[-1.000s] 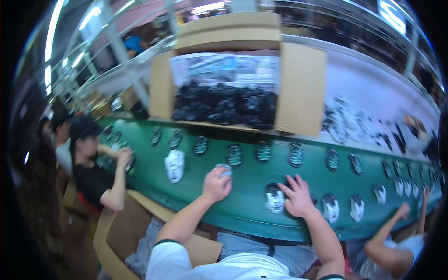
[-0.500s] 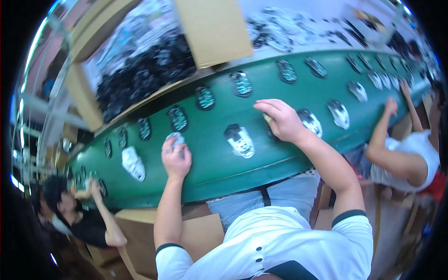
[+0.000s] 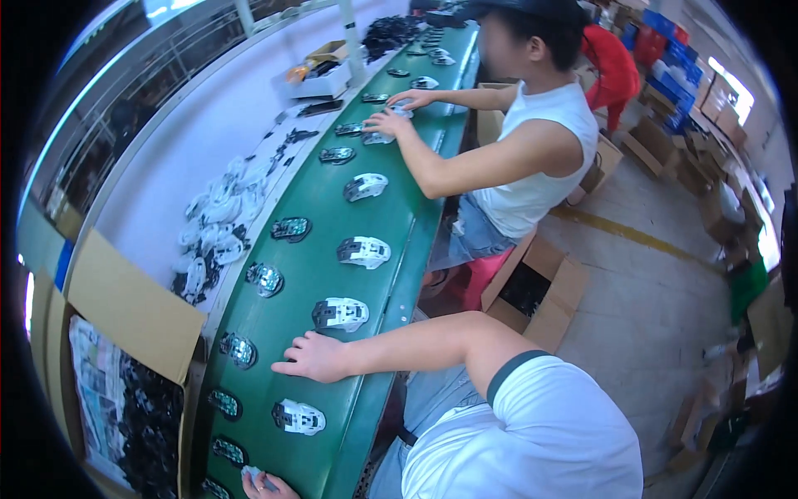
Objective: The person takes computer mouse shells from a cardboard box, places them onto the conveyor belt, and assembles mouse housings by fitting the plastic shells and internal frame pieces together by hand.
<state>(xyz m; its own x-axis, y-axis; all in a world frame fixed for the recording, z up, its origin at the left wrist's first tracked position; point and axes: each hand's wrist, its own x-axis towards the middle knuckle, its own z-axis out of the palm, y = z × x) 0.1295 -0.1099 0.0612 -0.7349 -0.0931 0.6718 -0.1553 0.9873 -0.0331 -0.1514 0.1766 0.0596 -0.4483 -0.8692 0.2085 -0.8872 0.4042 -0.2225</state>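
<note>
My right hand (image 3: 320,358) reaches over the green belt (image 3: 324,270), palm down, fingers a little apart and no object showing in them. One black-and-white computer mouse top shell (image 3: 341,313) lies just beyond it and another mouse shell (image 3: 299,417) on its near side. My left hand (image 3: 270,487), partly cut off by the lower edge, closes on a small pale part (image 3: 252,472) whose kind I cannot make out. Beside that hand, along the belt's left side, lies a black mouse base (image 3: 229,451) with a green circuit board; several similar bases form a row.
An open carton (image 3: 187,320) of black parts stands left of the belt. Behind it, loose white and black pieces (image 3: 220,220) lie on a white ledge. A co-worker (image 3: 540,141) in a white sleeveless top handles shells farther along. A carton (image 3: 536,291) sits on the floor at right.
My view has swung to the right, bringing the co-worker and floor into sight. My left hand now shows only at the lower edge, still with the pale part. My right hand's fingers have spread.
</note>
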